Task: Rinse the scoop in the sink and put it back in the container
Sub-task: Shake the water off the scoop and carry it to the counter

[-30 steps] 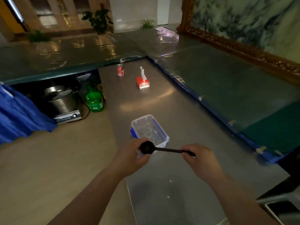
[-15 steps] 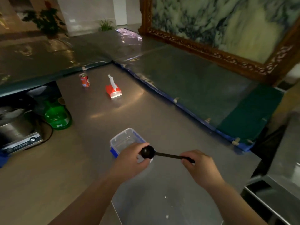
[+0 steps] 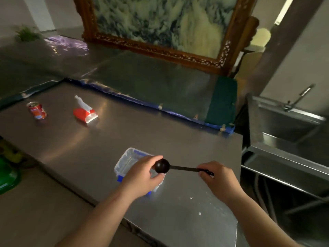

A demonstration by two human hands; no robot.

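Observation:
A black scoop (image 3: 162, 166) with a round bowl and a thin straight handle is held level above the steel counter. My left hand (image 3: 142, 176) pinches the bowl end between thumb and fingers. My right hand (image 3: 218, 179) grips the far tip of the handle. Just behind and under my left hand stands a clear plastic container (image 3: 128, 161) with blue clips, open at the top and partly hidden by that hand. A steel sink (image 3: 284, 129) with a faucet (image 3: 299, 98) sits at the right, past the counter's end.
A red drink can (image 3: 37, 110) and a red tissue pack (image 3: 85, 113) stand at the counter's far left. A raised green-covered ledge (image 3: 160, 86) and a framed painting (image 3: 160, 24) lie behind. White specks dot the steel counter (image 3: 195, 207). A green bottle (image 3: 7, 175) stands at the lower left.
The view has swung to the right, bringing the sink and faucet into sight. Both hands hold the scoop the same way, still above the container's near end.

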